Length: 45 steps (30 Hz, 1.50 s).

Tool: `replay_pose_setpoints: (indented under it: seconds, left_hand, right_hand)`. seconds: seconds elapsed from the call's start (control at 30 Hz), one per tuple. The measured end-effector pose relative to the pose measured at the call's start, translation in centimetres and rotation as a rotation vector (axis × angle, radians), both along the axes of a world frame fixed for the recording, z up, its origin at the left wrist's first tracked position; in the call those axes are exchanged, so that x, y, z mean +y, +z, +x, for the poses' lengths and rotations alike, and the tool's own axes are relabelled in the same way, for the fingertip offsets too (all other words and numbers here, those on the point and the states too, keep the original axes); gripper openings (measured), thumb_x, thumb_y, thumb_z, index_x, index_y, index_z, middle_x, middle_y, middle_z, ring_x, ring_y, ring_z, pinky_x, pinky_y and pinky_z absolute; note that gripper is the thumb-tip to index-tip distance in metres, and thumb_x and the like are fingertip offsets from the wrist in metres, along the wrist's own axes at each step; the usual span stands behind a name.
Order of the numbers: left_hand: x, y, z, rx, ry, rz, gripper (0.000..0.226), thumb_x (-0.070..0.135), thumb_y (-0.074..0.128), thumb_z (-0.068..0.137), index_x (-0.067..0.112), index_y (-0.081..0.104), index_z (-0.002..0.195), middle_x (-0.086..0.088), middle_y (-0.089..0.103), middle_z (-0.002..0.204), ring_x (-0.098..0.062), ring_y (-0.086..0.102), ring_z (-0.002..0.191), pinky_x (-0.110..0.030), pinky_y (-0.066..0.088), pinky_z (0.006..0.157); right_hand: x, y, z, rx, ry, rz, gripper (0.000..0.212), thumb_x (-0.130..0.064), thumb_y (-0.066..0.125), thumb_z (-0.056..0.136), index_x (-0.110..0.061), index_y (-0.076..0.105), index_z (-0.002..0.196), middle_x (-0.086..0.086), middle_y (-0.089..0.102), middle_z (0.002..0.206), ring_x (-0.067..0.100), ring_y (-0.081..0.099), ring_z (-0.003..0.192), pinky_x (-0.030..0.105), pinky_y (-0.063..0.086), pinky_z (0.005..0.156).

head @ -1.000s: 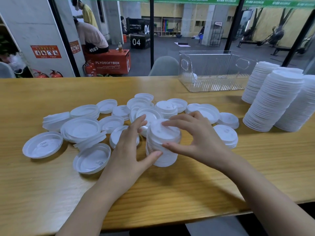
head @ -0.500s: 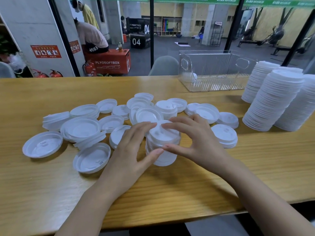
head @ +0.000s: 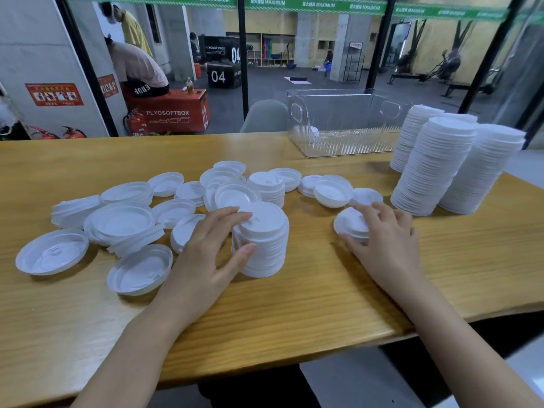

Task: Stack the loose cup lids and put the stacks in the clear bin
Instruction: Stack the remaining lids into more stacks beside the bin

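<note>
A short stack of white cup lids stands in the middle of the wooden table. My left hand curls around its left side, fingertips on the top lid and thumb on the wall. My right hand lies over a smaller pile of lids to the right, fingers closed around its edge. Several loose lids lie scattered to the left and behind, some upside down. The clear bin stands at the back with one lid inside near its left wall.
Three tall stacks of white lids stand on the table at the right, beside the bin. The table's front edge runs close to my forearms. A glass wall lies behind the table, with people and a gym floor beyond it.
My right hand left the middle stack and moved right onto the smaller pile of lids. My left hand stayed on the middle stack.
</note>
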State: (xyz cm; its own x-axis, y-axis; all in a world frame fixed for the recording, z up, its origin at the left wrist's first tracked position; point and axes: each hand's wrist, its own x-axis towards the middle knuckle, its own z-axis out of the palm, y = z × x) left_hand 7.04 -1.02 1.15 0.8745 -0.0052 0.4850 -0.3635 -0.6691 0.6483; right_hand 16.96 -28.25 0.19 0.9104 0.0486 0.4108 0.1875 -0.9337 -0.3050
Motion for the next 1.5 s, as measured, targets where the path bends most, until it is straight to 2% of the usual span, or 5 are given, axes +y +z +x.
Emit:
replay_pose_setpoints:
  seconds: [0.43,0.67,0.87,1.07,1.5]
  left_hand:
    - [0.0,-0.1,0.0,-0.005,-0.001,-0.006,0.042,0.059,0.048,0.086,0.051,0.048,0.127,0.022,0.044,0.139,0.001,0.039,0.133,-0.02,0.035,0.102]
    - [-0.1,-0.1,-0.1,0.003,0.01,0.006,0.05,0.059,0.048,0.087,0.044,0.044,0.135,0.026,0.043,0.137,-0.001,0.04,0.132,-0.022,0.036,0.104]
    - [-0.1,0.0,-0.3,0.008,0.061,-0.046,0.057,0.061,0.053,0.089,0.044,0.034,0.14,0.024,0.047,0.127,0.003,0.043,0.124,-0.001,0.03,0.094]
    - [0.1,0.0,-0.3,0.011,0.075,-0.068,0.065,0.065,0.049,0.084,0.048,0.026,0.142,0.029,0.04,0.138,0.002,0.04,0.13,-0.003,0.034,0.094]
    - [-0.4,0.6,-0.6,-0.04,0.006,-0.017,0.045,0.056,0.038,0.095,0.053,0.032,0.139,0.025,0.036,0.144,-0.005,0.036,0.137,-0.015,0.036,0.099]
  right_hand:
    - [0.0,0.3,-0.1,0.151,-0.082,-0.075,0.059,-0.064,0.049,0.091,-0.037,0.04,0.143,-0.001,0.053,0.139,0.027,0.037,0.127,0.043,0.031,0.097]
    - [2.0,1.9,-1.3,0.155,0.264,0.408,0.055,-0.071,0.056,0.074,-0.047,0.056,0.124,-0.014,0.062,0.121,0.019,0.047,0.116,0.045,0.035,0.105]
    - [5.5,4.7,-2.0,0.14,0.584,0.54,0.053,-0.064,0.066,0.071,-0.046,0.061,0.12,-0.025,0.064,0.113,0.005,0.054,0.107,0.006,0.033,0.084]
    - [7.3,4.8,-2.0,0.145,0.72,0.406,0.054,-0.07,0.062,0.069,-0.052,0.06,0.12,-0.032,0.059,0.122,0.002,0.048,0.118,0.041,0.036,0.108]
    - [7.7,3.8,-1.5,0.074,0.732,0.215,0.063,-0.077,0.053,0.071,-0.054,0.053,0.129,-0.021,0.054,0.125,0.01,0.042,0.118,0.042,0.034,0.106]
